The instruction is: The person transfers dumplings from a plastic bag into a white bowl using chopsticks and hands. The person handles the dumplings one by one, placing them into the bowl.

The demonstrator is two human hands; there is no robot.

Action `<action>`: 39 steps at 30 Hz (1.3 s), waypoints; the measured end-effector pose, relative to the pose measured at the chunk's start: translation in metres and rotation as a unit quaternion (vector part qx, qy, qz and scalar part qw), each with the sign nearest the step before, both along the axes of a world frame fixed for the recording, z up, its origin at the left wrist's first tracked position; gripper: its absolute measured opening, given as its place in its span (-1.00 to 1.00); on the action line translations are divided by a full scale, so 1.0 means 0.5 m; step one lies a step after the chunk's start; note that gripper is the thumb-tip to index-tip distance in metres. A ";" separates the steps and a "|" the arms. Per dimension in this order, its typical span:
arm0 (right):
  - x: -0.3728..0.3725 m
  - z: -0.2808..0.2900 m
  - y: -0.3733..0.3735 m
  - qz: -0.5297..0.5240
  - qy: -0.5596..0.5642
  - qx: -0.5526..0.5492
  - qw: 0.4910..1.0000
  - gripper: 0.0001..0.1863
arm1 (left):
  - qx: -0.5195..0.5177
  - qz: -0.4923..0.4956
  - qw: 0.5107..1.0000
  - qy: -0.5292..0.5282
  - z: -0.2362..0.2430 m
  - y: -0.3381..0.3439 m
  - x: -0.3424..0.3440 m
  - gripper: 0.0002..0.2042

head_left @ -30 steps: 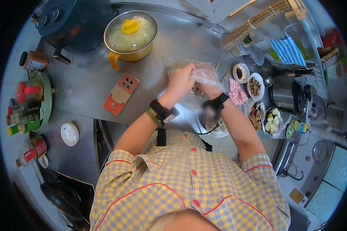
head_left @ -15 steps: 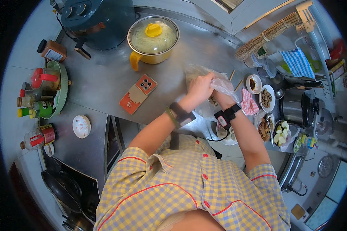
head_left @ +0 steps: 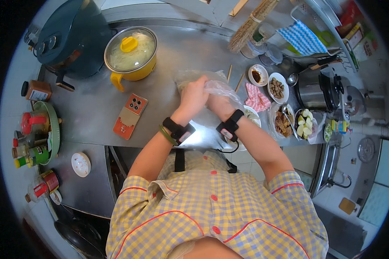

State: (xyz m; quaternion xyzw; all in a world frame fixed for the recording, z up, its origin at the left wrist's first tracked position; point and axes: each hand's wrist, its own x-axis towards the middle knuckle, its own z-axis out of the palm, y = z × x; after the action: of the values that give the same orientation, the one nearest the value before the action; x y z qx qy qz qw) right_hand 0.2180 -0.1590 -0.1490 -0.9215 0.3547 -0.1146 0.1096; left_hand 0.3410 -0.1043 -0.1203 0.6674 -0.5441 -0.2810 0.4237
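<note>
Over the middle of the steel counter, my left hand [head_left: 193, 96] grips the edge of a clear plastic bag [head_left: 224, 88]. My right hand [head_left: 219, 106] reaches into the bag's mouth, its fingers covered by the film and by my left hand. What lies inside the bag is hard to make out. Two thin wooden chopsticks [head_left: 239, 83] lie just beyond the bag to the right. A red-and-white checked cloth [head_left: 258, 97] rests beside my right hand, and a white plate [head_left: 251, 115] is partly hidden behind my right wrist.
Left of the bag lies an orange-and-beige phone [head_left: 130, 116]; behind it stands a yellow pot [head_left: 136, 71] with a glass lid. Rightward are a dark sauce bowl [head_left: 257, 76], peanuts [head_left: 277, 88], brown food [head_left: 283, 122] and cut pale-green pieces [head_left: 305, 124]. A dark appliance [head_left: 80, 39] stands back left.
The whole view has shifted, so the counter things appear further left. My left hand stays on the bag and my right hand stays at its opening.
</note>
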 end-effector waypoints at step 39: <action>-0.230 0.253 0.134 -0.222 -0.425 0.565 0.671 -0.71 | -0.095 -0.177 0.963 0.180 0.142 0.098 -0.132 -0.70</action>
State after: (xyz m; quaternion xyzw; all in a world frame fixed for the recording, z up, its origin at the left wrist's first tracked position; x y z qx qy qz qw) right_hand 0.1030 -0.0917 -0.0227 -0.4289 0.4606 -0.2924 0.7199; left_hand 0.2751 -0.0555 -0.0494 0.4555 -0.5927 -0.4141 0.5194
